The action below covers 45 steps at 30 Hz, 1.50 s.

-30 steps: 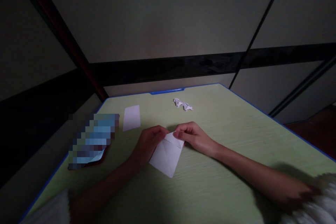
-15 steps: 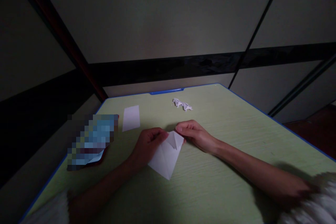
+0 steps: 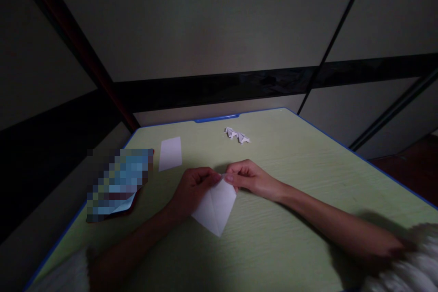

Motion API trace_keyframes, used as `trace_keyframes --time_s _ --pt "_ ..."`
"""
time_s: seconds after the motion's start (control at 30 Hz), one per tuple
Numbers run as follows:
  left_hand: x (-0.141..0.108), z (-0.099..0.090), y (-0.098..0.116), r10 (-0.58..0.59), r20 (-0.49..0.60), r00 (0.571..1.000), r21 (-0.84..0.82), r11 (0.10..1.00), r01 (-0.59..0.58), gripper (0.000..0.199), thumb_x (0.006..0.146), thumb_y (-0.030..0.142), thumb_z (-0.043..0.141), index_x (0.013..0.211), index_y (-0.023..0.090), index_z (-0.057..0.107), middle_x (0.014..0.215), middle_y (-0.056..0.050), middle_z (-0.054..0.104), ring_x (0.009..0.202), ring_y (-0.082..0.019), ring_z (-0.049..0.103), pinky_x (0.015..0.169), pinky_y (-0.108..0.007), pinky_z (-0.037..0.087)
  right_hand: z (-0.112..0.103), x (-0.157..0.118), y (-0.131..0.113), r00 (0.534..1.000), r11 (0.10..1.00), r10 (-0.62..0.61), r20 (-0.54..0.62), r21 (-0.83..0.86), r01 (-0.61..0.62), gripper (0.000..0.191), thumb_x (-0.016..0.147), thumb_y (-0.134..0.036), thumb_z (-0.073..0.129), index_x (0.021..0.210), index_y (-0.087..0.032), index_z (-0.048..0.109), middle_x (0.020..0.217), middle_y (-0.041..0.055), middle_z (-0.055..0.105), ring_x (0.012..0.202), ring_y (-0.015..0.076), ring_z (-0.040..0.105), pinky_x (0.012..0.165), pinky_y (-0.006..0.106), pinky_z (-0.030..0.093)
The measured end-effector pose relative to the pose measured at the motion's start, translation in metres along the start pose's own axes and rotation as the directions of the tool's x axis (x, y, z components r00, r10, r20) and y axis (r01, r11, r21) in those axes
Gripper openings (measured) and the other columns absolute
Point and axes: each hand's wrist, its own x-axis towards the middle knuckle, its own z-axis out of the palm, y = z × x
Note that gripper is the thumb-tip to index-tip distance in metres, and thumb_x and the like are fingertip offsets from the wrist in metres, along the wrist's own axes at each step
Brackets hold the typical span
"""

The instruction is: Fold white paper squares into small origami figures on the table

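A white piece of paper with a crease down its middle is held above the table, one corner pointing toward me. My left hand pinches its upper left edge between thumb and fingers. At the top corner, my right hand grips the paper with the thumb on its front face. The two thumbs are close together there. My fingers behind the sheet are mostly hidden.
Two small folded white paper figures sit near the far edge of the pale green table. A flat white sheet lies at the left, beside a pixelated blue item with a red edge. Cabinet panels stand behind.
My right thumb has moved left and down onto the top of the paper, nearer my left thumb. The small triangular flap seen there before no longer shows.
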Motion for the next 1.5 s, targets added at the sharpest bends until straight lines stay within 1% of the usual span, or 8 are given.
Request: trace_keyframes --time_s 0.27,0.5,0.6,0.73,0.93,1.13,1.27,1.5 --pt "0.0023 -0.0020 -0.0032 -0.011 0.043 0.999 0.003 1.000 0.011 0.025 0.059 0.036 0.057 0.050 0.013 0.051 0.041 0.006 0.044 0.037 -0.005 0.035 0.037 -0.016 0.024 0.0009 0.0011 0.0020 1.000 1.000 -0.011 0.009 0.002 0.011 0.037 0.070 -0.042 0.054 0.051 -0.011 0.047 0.046 -0.0048 0.045 0.044 0.0040 0.038 0.047 0.020 0.027" --pt "0.0040 -0.0015 -0.0018 -0.014 -0.116 0.993 -0.028 1.000 0.011 0.022 0.057 0.033 0.059 0.051 0.014 0.052 0.041 0.006 0.046 0.037 -0.005 0.036 0.036 -0.016 0.023 0.0001 0.0015 0.0017 1.000 0.999 -0.006 0.023 0.048 0.005 0.034 0.071 -0.040 0.054 0.054 -0.012 0.049 0.048 -0.0044 0.047 0.044 0.0037 0.039 0.046 0.019 0.028" --pt "0.0034 -0.0008 0.0006 -0.019 -0.133 0.991 -0.058 0.998 0.011 0.023 0.056 0.033 0.060 0.049 0.014 0.050 0.040 0.007 0.044 0.036 -0.005 0.035 0.035 -0.016 0.023 0.0009 0.0006 0.0021 0.999 0.998 0.035 0.033 0.050 -0.037 0.032 0.070 -0.039 0.055 0.056 -0.011 0.050 0.050 -0.0029 0.051 0.045 0.0041 0.043 0.048 0.019 0.031" --pt "0.0026 -0.0002 0.0024 -0.020 -0.089 0.996 -0.052 0.999 0.015 0.024 0.055 0.033 0.059 0.047 0.014 0.048 0.038 0.008 0.043 0.035 -0.004 0.034 0.034 -0.016 0.023 0.0019 0.0004 0.0041 0.997 0.996 0.070 0.020 0.059 -0.071 0.029 0.069 -0.035 0.057 0.056 -0.011 0.050 0.051 -0.0027 0.050 0.046 0.0047 0.045 0.050 0.020 0.035" --pt "0.0025 -0.0003 0.0007 -0.026 0.007 1.000 0.019 0.999 0.026 0.020 0.055 0.032 0.061 0.055 0.014 0.053 0.044 0.005 0.051 0.038 -0.006 0.040 0.036 -0.016 0.027 0.0015 0.0010 0.0033 0.997 0.996 0.066 0.029 0.054 -0.068 0.021 0.068 -0.027 0.056 0.057 -0.010 0.049 0.052 -0.0029 0.049 0.047 0.0048 0.044 0.050 0.020 0.034" --pt "0.0022 0.0003 -0.0001 -0.004 -0.043 0.999 0.050 0.999 0.006 0.022 0.055 0.033 0.062 0.053 0.014 0.050 0.044 0.006 0.048 0.039 -0.006 0.040 0.037 -0.016 0.027 0.0029 -0.0001 -0.0022 1.000 1.000 -0.002 -0.002 0.007 0.002 0.026 0.074 -0.030 0.046 0.054 -0.013 0.046 0.048 -0.0034 0.045 0.046 0.0058 0.040 0.047 0.020 0.029" --pt "0.0012 0.0009 0.0010 -0.009 -0.060 0.998 0.036 0.999 0.011 0.023 0.054 0.032 0.063 0.051 0.014 0.049 0.042 0.007 0.046 0.037 -0.005 0.038 0.036 -0.016 0.026 0.0068 -0.0004 -0.0018 1.000 0.999 0.002 -0.015 -0.033 -0.002 0.026 0.070 -0.029 0.055 0.054 -0.014 0.042 0.048 -0.0067 0.038 0.043 0.0039 0.032 0.043 0.019 0.022" --pt "0.0011 0.0002 -0.0011 0.002 -0.032 0.999 -0.095 0.995 -0.005 0.024 0.058 0.035 0.059 0.051 0.014 0.050 0.041 0.007 0.044 0.036 -0.004 0.034 0.035 -0.016 0.023 0.0043 0.0011 0.0011 0.999 1.000 0.027 -0.018 -0.008 -0.027 0.031 0.070 -0.037 0.055 0.054 -0.013 0.043 0.048 -0.0050 0.042 0.045 0.0045 0.037 0.045 0.020 0.026"
